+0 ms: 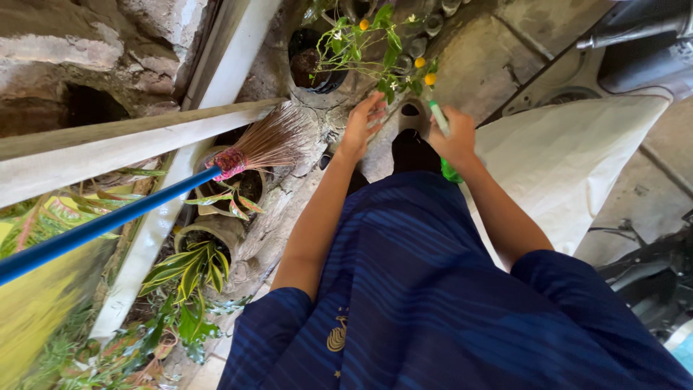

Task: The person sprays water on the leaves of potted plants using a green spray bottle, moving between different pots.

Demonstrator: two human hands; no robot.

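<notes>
Down past a dark blue striped dress [426, 289], both bare arms reached toward the far middle of the scene. The left hand [363, 123] lay with its fingers loosely spread, released and gripping nothing, touching the lower stems of a small plant [382, 50] that bore green leaves, tiny white flowers and round yellow-orange fruits. The right hand [456, 137] was clenched around a green tool [439, 117]; its pale green end stuck up out of the fist toward the plant's stem, and a brighter green part showed below the hand, near the wrist. What kind of tool it was could not be told. The plant rose just beyond both hands, beside a dark pot [314, 65] of soil at the far middle.

Left of the arms, a broom [238, 159] with a blue handle and brown bristles lay slanted over a white board [123, 141]. Near left, striped-leaf plants [188, 282] grew in pots. A white sack [570, 162] lay just right of the right arm on the concrete floor [498, 50].
</notes>
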